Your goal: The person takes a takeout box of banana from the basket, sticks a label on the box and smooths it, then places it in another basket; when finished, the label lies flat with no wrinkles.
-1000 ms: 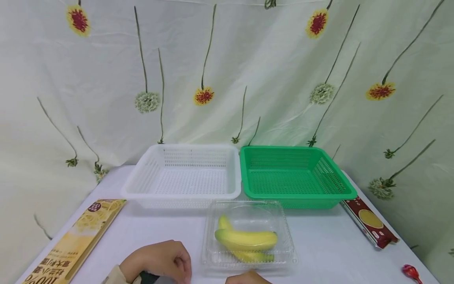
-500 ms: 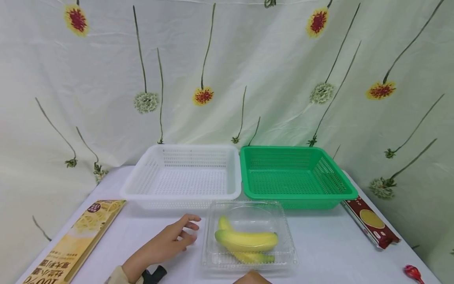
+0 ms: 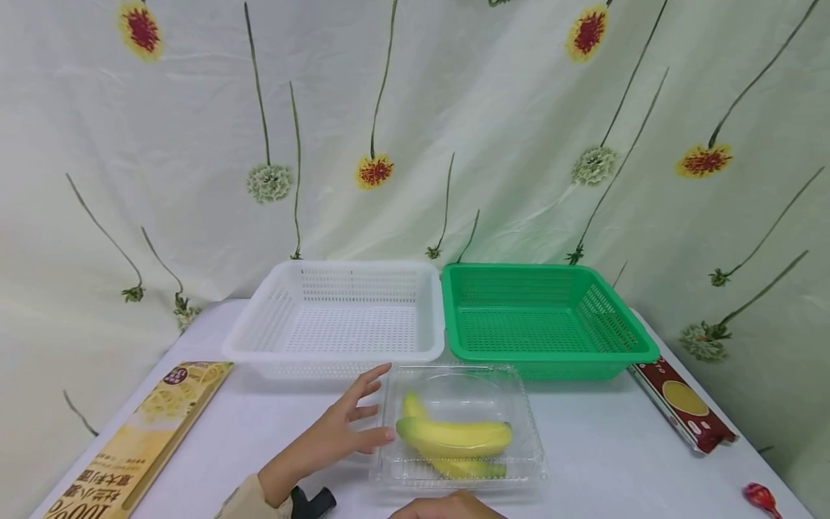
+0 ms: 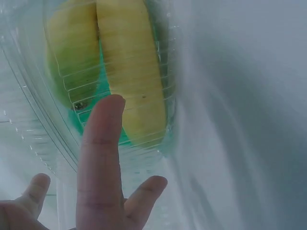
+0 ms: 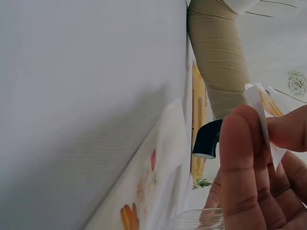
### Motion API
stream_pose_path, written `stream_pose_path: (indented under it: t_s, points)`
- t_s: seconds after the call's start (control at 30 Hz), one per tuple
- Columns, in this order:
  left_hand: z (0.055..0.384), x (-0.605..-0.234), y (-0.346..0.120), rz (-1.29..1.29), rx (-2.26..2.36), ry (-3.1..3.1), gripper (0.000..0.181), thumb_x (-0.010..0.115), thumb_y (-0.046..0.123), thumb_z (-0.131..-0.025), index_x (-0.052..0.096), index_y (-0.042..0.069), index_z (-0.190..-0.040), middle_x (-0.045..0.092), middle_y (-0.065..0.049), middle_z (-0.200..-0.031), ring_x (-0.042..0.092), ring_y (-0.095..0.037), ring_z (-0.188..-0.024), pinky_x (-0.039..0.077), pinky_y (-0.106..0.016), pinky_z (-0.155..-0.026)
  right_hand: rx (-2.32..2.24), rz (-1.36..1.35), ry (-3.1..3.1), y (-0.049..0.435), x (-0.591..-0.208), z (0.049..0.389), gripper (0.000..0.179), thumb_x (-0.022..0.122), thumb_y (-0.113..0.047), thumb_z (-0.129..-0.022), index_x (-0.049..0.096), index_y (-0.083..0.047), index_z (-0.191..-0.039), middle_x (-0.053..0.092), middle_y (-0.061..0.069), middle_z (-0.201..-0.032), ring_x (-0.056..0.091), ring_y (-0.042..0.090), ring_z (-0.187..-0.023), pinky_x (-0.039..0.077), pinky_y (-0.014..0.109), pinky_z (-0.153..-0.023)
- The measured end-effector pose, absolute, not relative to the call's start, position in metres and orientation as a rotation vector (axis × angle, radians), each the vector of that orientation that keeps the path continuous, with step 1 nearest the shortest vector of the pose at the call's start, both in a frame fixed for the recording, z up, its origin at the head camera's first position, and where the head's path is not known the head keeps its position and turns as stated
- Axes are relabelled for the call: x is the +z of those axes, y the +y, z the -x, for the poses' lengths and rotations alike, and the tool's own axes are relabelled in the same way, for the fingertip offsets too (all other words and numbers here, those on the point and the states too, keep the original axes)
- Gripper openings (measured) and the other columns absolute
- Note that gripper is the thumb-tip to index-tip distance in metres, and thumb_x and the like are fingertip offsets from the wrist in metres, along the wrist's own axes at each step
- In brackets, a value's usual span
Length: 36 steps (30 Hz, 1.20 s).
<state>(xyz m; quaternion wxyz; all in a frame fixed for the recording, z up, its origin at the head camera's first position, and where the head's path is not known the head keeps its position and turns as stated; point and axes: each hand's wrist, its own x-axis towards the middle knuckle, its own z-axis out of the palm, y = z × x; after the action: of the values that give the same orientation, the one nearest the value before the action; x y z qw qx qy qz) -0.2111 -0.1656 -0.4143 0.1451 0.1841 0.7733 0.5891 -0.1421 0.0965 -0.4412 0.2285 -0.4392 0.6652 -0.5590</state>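
Note:
My left hand (image 3: 327, 440) is at the left side of a clear plastic clamshell box (image 3: 483, 393), fingers spread and thumb tip at its wall. Two bananas (image 3: 454, 436) lie crossed inside the box. In the left wrist view, the bananas show through the ribbed plastic beyond a raised finger (image 4: 98, 158). My right hand (image 3: 447, 506) is mostly cut off by the bottom edge of the head view. The right wrist view shows it pinching a thin white piece of printed paper (image 5: 259, 108) with yellow-orange pictures between thumb and fingers.
Behind the box stand a white basket (image 3: 350, 331) and a green basket (image 3: 519, 331). A pasta package (image 3: 139, 440) lies left; a red packet (image 3: 681, 404) and a red-wrapped lollipop (image 3: 760, 497) lie right. White printed packaging (image 5: 148, 177) lies near the right hand.
My left hand has risen from beside the right hand, moving forward and right to the box, its fingers spreading. The right hand has shifted only slightly. The box and bananas have stayed put.

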Motion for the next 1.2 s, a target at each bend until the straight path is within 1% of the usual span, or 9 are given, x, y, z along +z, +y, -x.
stream_pose_path:
  t_s: [0.1,0.23,0.3,0.4,0.53,0.73,0.93,1.13,1.2]
  points:
    - [0.214,-0.411,-0.159,-0.502,1.678,2.213,0.1,0.086,0.03,-0.094,0.024,0.026,-0.173,0.013,-0.036,-0.172,0.033,-0.069,-0.147,0.063,-0.056,-0.083,-1.424,1.38,1.945,0.099,-0.438,0.148,0.018,0.066,-0.008,-0.105,0.076,0.002,-0.115,0.08,0.005,-0.103,0.063,-0.012,-0.096,0.059,0.018,-0.082]
    - [0.217,-0.41,-0.152,-0.475,1.67,2.201,0.099,0.088,0.028,-0.091,0.03,0.024,-0.171,0.011,-0.034,-0.173,0.035,-0.067,-0.146,0.063,-0.05,-0.077,-1.387,1.503,1.993,0.103,-0.433,0.155,0.013,0.065,-0.003,-0.1,0.072,0.004,-0.092,0.071,0.016,-0.085,0.052,-0.015,-0.088,0.054,0.012,-0.075]
    - [0.218,-0.411,-0.151,-0.464,1.678,2.198,0.097,0.088,0.026,-0.089,0.034,0.021,-0.17,0.011,-0.033,-0.173,0.036,-0.065,-0.147,0.062,-0.047,-0.073,-1.453,1.463,1.935,0.104,-0.428,0.156,0.013,0.066,0.0,-0.099,0.07,0.005,-0.088,0.068,0.019,-0.082,0.051,-0.014,-0.085,0.055,0.014,-0.072]
    - [0.218,-0.413,-0.15,-0.455,1.689,2.203,0.097,0.088,0.022,-0.088,0.035,0.018,-0.169,0.011,-0.033,-0.173,0.038,-0.065,-0.146,0.062,-0.045,-0.069,-1.508,1.389,1.903,0.107,-0.421,0.156,0.009,0.068,0.002,-0.099,0.072,0.006,-0.092,0.07,0.021,-0.085,0.054,-0.013,-0.083,0.058,0.017,-0.072]
    - [0.219,-0.414,-0.149,-0.438,1.693,2.22,0.097,0.089,0.021,-0.086,0.037,0.018,-0.168,0.013,-0.033,-0.172,0.04,-0.065,-0.144,0.061,-0.043,-0.067,-1.583,1.249,1.853,0.114,-0.41,0.157,0.007,0.069,0.004,-0.099,0.074,0.009,-0.101,0.072,0.027,-0.093,0.062,-0.009,-0.087,0.061,0.023,-0.079]
    - [0.22,-0.416,-0.146,-0.425,1.701,2.229,0.096,0.089,0.019,-0.085,0.038,0.019,-0.167,0.014,-0.032,-0.17,0.04,-0.065,-0.144,0.061,-0.042,-0.065,-1.709,1.319,1.888,0.125,-0.398,0.165,0.014,0.064,0.006,-0.103,0.077,0.007,-0.107,0.075,0.022,-0.103,0.068,0.002,-0.101,0.064,0.036,-0.086]
    - [0.219,-0.419,-0.143,-0.432,1.715,2.206,0.096,0.089,0.015,-0.086,0.038,0.019,-0.167,0.013,-0.032,-0.172,0.037,-0.067,-0.145,0.062,-0.044,-0.066,-1.852,1.252,1.977,0.14,-0.388,0.176,0.012,0.069,0.008,-0.1,0.077,0.012,-0.107,0.072,0.022,-0.095,0.066,0.003,-0.088,0.059,0.022,-0.073]
    - [0.219,-0.419,-0.148,-0.41,1.701,2.227,0.095,0.092,0.02,-0.085,0.041,0.023,-0.165,0.015,-0.03,-0.171,0.04,-0.063,-0.144,0.062,-0.044,-0.066,-1.792,0.896,2.152,0.146,-0.382,0.192,0.017,0.076,-0.001,-0.098,0.072,0.014,-0.105,0.07,0.0,-0.091,0.062,0.005,-0.08,0.054,0.018,-0.069]
    - [0.221,-0.417,-0.149,-0.409,1.701,2.24,0.095,0.092,0.019,-0.085,0.041,0.023,-0.166,0.015,-0.03,-0.171,0.041,-0.063,-0.144,0.062,-0.043,-0.066,-1.747,0.814,2.205,0.148,-0.381,0.2,0.02,0.077,-0.003,-0.097,0.07,0.013,-0.107,0.068,0.0,-0.089,0.061,0.006,-0.076,0.053,0.019,-0.066]
